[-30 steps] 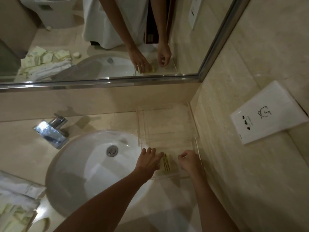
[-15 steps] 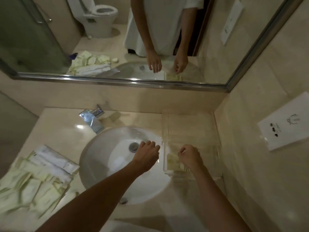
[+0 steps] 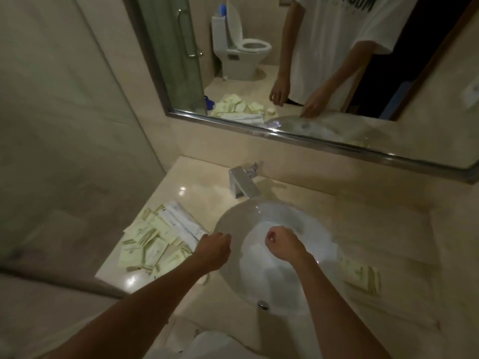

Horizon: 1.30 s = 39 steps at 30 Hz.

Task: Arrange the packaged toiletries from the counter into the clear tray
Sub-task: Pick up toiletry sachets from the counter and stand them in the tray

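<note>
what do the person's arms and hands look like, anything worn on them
Both forearms are bare from the bottom of the frame to the wrists, with no sleeves, watch, bracelet or gloves showing. The left hand and right hand show no rings, though the picture is blurred. In the mirror, a loose white short-sleeved T-shirt with dark lettering ends above the elbows.

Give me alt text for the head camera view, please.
Both hands hover empty over a white sink, the left hand nearest a pile of pale green packets on the counter; a few packets sit in the clear tray on the right.
</note>
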Motion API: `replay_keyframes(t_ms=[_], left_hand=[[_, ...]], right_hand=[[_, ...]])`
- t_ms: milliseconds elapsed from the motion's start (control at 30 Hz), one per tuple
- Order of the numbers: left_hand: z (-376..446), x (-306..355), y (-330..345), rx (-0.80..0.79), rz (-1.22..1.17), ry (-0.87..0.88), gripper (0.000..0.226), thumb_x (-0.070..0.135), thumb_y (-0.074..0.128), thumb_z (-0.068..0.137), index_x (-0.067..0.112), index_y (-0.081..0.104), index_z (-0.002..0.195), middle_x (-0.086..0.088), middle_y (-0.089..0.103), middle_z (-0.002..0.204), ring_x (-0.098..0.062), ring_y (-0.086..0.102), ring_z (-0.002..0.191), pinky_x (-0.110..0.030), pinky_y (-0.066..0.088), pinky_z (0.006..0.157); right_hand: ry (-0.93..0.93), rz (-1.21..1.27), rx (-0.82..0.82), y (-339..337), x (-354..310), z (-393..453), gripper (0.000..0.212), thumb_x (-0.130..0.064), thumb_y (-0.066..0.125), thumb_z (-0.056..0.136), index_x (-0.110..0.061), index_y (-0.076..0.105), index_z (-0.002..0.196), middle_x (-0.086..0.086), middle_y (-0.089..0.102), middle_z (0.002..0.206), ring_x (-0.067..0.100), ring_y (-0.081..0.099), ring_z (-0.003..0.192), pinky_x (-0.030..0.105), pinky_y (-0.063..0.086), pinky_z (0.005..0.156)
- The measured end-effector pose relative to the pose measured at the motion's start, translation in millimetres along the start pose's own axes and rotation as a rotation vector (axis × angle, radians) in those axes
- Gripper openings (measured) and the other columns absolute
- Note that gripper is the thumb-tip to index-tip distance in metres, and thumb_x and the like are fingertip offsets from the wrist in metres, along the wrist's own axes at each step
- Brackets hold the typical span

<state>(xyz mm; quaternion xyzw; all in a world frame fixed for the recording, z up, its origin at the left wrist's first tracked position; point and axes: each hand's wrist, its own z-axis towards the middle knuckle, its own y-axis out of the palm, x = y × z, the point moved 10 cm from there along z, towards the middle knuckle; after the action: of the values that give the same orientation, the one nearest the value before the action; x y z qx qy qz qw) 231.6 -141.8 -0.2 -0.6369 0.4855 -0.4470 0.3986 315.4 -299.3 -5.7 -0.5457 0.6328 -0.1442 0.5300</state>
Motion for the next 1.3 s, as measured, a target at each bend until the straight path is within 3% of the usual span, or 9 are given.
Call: replay_keyframes(t_ms=[67, 267, 400, 533, 700, 867, 1100, 1300], left_hand=[[-16.9, -38.7, -1.8, 0.02, -0.041, -0.072, 0.015, 0.017, 0.04, 0.092, 0.01, 0.052, 0.096, -0.012, 0.061, 0.1, -0.031, 0.06, 0.09, -0.039, 0.045, 0.077], [-60.9, -145.2, 9.0, 0.021, -0.195, -0.294, 0.016, 0.015, 0.046, 0.086, 0.012, 0.057, 0.096, -0.007, 0.061, 0.102, -0.027, 0.057, 0.094, -0.037, 0.045, 0.08], [-83.2, -198.1, 25.4, 0.015, -0.257, -0.397, 0.013, 0.015, 0.049, 0.084, 0.011, 0.059, 0.091, -0.007, 0.063, 0.098, -0.027, 0.059, 0.088, -0.037, 0.05, 0.078], [-100.7, -237.2, 40.0, 0.006, -0.283, -0.461, 0.013, 0.024, 0.054, 0.085, 0.013, 0.057, 0.092, -0.007, 0.06, 0.102, -0.025, 0.057, 0.091, -0.038, 0.05, 0.081], [-110.1, -278.3, 43.9, 0.088, -0.289, -0.545, 0.037, 0.035, 0.058, 0.084, 0.014, 0.049, 0.112, -0.008, 0.052, 0.114, -0.026, 0.051, 0.104, -0.041, 0.048, 0.085], [-115.8, -315.4, 46.0, 0.178, -0.381, -0.713, 0.055, 0.042, 0.065, 0.08, 0.009, 0.044, 0.119, -0.015, 0.051, 0.12, -0.033, 0.049, 0.111, -0.047, 0.049, 0.086], [-118.6, -338.6, 71.2, 0.131, -0.65, -0.92, 0.082, 0.036, 0.077, 0.073, 0.003, 0.03, 0.131, -0.023, 0.043, 0.132, -0.042, 0.042, 0.122, -0.054, 0.046, 0.093], [-117.4, -345.5, 82.4, 0.149, -0.723, -0.911, 0.072, 0.029, 0.077, 0.072, 0.007, 0.032, 0.123, -0.018, 0.057, 0.119, -0.037, 0.055, 0.11, -0.053, 0.051, 0.087]], right_hand=[[-0.048, -0.053, -0.019, 19.0, -32.6, 1.7, 0.014, -0.026, 0.052, 0.088, -0.017, 0.064, 0.089, 0.004, 0.067, 0.092, 0.024, 0.063, 0.086, 0.033, 0.053, 0.075], [-0.069, -0.088, -0.121, 85.0, -108.1, 2.5, 0.013, -0.023, 0.048, 0.084, -0.018, 0.057, 0.076, 0.006, 0.061, 0.085, 0.026, 0.061, 0.078, 0.032, 0.048, 0.068], [-0.11, -0.106, -0.153, 126.4, -148.4, -2.8, 0.024, -0.025, 0.06, 0.082, -0.02, 0.059, 0.106, 0.005, 0.06, 0.109, 0.026, 0.06, 0.098, 0.028, 0.044, 0.076], [-0.215, -0.161, -0.166, 169.1, -184.0, -5.7, 0.035, -0.02, 0.065, 0.081, -0.019, 0.055, 0.115, 0.006, 0.057, 0.118, 0.026, 0.057, 0.104, 0.032, 0.047, 0.079], [-0.445, -0.35, -0.184, 212.5, -216.1, -10.0, 0.053, -0.02, 0.066, 0.085, -0.02, 0.044, 0.134, -0.002, 0.041, 0.139, 0.021, 0.035, 0.129, 0.039, 0.042, 0.095], [-0.509, -0.459, -0.216, 238.4, -217.3, -2.7, 0.064, -0.02, 0.066, 0.084, -0.017, 0.038, 0.142, 0.003, 0.035, 0.149, 0.025, 0.03, 0.136, 0.042, 0.035, 0.105], [-0.506, -0.485, -0.2, 246.5, -219.4, 5.8, 0.061, -0.014, 0.066, 0.085, -0.017, 0.04, 0.14, 0.003, 0.038, 0.145, 0.026, 0.033, 0.131, 0.041, 0.036, 0.102], [-0.432, -0.42, -0.175, 241.8, -216.5, 10.3, 0.048, -0.013, 0.066, 0.081, -0.017, 0.049, 0.126, 0.007, 0.043, 0.128, 0.026, 0.042, 0.118, 0.04, 0.04, 0.092]])
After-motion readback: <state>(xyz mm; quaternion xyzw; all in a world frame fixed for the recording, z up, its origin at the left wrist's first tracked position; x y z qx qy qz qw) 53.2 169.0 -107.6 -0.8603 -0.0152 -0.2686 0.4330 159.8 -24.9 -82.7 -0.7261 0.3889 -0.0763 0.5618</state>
